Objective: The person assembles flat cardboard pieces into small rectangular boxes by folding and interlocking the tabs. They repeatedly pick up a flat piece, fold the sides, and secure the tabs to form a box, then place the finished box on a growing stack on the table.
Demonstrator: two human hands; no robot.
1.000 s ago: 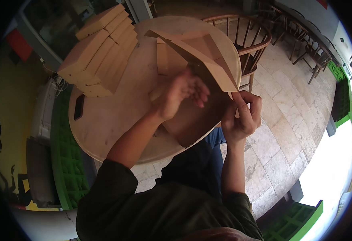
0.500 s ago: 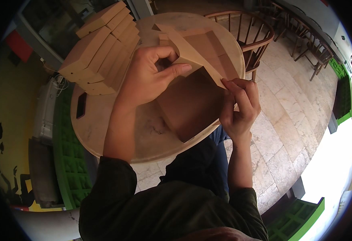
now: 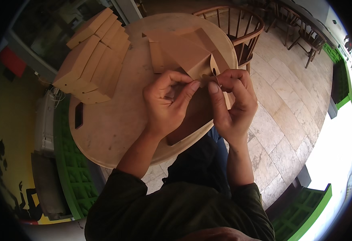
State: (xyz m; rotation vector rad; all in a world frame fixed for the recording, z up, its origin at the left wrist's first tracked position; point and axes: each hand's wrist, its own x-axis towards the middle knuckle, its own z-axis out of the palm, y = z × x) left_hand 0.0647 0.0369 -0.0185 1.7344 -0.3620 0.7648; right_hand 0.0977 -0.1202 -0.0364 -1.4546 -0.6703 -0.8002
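Box stack on table, left of the cardboard

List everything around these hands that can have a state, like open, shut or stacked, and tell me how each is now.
Left hand: fingertips at the cardboard; grip unclear
Right hand: pinching a raised flap
Cardboard box: open, partly folded
Stacked boxes: piled up, apparently closed
Phone: lying flat, screen dark
Wooden chair: upright, beside the table
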